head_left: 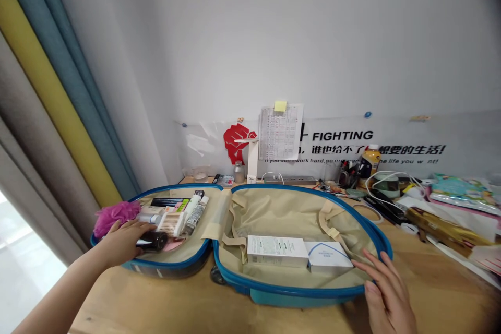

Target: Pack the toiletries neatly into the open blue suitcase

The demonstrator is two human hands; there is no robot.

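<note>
Wood desk point(129, 302), L hand point(121, 242) on dark bottle point(154, 241), axis L-R

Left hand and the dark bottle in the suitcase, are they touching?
Touching: the head view shows the left hand with its fingers on the dark bottle.

Head-worn view, close, facing forward and down on left hand point(121, 242), right hand point(387, 292), desk point(438, 287); wall point(274, 42) above.

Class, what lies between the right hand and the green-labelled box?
The head view shows a white, blue-lined box between the right hand and the green-labelled box.
</note>
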